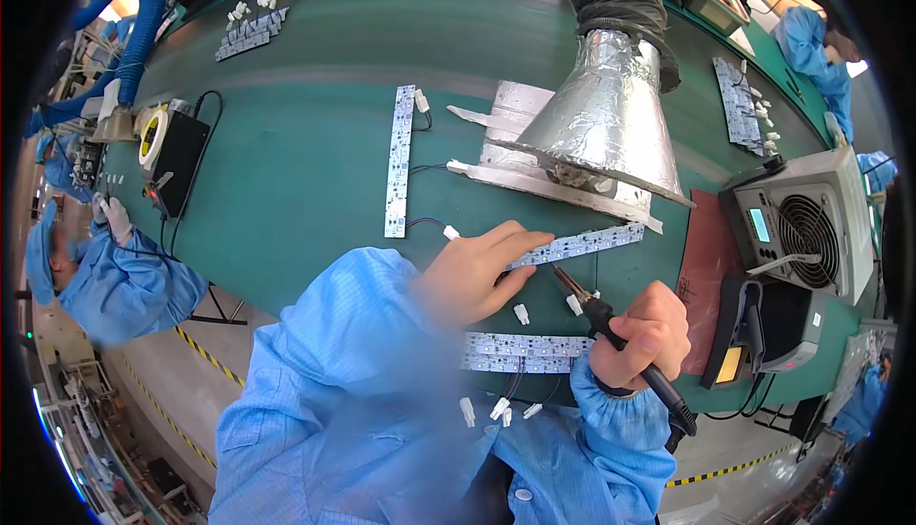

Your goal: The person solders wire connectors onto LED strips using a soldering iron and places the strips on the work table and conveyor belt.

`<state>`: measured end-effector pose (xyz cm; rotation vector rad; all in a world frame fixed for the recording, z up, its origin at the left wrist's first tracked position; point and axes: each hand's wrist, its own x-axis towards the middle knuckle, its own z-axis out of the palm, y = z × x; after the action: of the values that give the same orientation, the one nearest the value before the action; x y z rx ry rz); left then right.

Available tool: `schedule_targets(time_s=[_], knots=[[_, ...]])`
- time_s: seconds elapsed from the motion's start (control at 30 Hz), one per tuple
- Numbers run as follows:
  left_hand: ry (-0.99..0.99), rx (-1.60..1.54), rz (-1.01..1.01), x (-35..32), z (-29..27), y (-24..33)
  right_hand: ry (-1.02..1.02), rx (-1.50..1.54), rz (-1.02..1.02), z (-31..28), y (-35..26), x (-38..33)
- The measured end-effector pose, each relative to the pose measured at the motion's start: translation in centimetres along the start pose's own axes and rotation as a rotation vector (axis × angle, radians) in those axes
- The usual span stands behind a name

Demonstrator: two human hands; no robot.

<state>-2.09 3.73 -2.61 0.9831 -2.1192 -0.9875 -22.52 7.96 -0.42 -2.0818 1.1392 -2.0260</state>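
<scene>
My left hand [468, 275] grips the left end of a white LED circuit strip [596, 243] between thumb and fingers. The strip lies slanted in front of a white bracket [520, 180]. Closed round the handle of a soldering iron [611, 323] is my right hand [651, 336]; the iron's tip points up and left, close to the strip's lower edge near my left fingers. Whether the tip touches the strip, I cannot tell. Nearer me lies a group of similar LED strips [527, 346] with wires and white connectors [501, 408]. A loose white connector [521, 314] sits above them.
A foil-covered fume hood [606, 110] hangs over the bracket. Another LED strip [399, 163] lies upright to its left. At right are a fan unit [806, 225], a red mat [701, 267] and a black iron holder [739, 329]. A person in blue [129, 272] works at the left.
</scene>
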Motion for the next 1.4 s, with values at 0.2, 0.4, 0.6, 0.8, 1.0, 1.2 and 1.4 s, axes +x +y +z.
schedule_targets(time_s=[0.2,0.4,0.6,0.8,1.0,1.2,1.4], knots=[[-0.014,0.007,-0.017,0.0,0.1,-0.2,-0.009,-0.005,0.012,0.3,0.2,-0.1],[-0.019,0.01,-0.005,0.0,0.1,-0.2,0.007,-0.001,0.029,0.7,0.3,-0.2],[-0.019,0.018,0.007,-0.1,0.2,-0.5,0.023,-0.01,0.037,0.8,0.3,-0.3],[-0.014,0.02,0.018,-0.1,0.2,-0.5,0.012,-0.003,0.044,0.8,0.2,-0.2],[-0.012,0.025,0.021,0.0,0.1,-0.5,0.016,0.013,0.044,0.8,0.3,-0.3],[-0.029,0.021,0.011,-0.1,0.0,-0.4,0.173,-0.012,0.162,-1.2,1.1,-0.2],[-0.046,-0.002,0.011,-0.1,-0.2,-0.4,0.23,-0.134,0.262,-3.4,2.8,0.0]])
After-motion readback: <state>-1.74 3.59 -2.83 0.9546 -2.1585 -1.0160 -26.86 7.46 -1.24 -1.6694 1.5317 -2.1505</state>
